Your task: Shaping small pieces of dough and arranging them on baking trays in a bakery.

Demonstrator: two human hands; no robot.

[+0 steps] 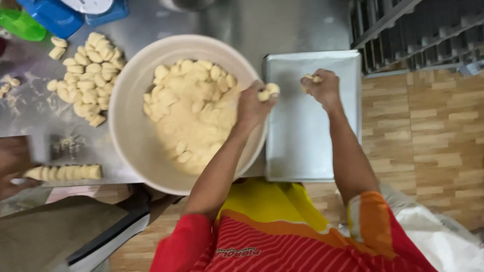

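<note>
Head view, looking down over my work. My left hand (252, 105) sits at the 3 o'clock rim of the large cream bowl (126, 116), fingers closed around a small dough piece (268, 91) that pokes out just past the rim, toward the tray. My right hand (322, 86) hangs over the upper part of the metal tray (302, 151), fist curled on a second bit of dough (311, 78) that shows only at the knuckles; its shape is mostly hidden.

The bowl holds a heap of dough pieces (194, 108), thickest from 12 to 3 o'clock and thinning toward 6 o'clock. The tray, just beside the bowl at its 3 o'clock side, bears nothing that I can see apart from the shadow of my hands.

Progress, as I judge it: the cutting is well advanced, since the bowl is amply stocked and a further loose pile of cut pieces (88, 75) lies on the steel table (282, 25) at the bowl's 9 to 10 o'clock. The shaping and laying-out has barely begun: two pieces are in hand, none on the tray, and nearly the whole heap is left.

At 8 o'clock of the bowl, a sliced dough log (65, 172) lies on the table, with another person's hand (12, 166) at its left end. Blue and green containers (50, 15) stand at the far 10 o'clock corner.
</note>
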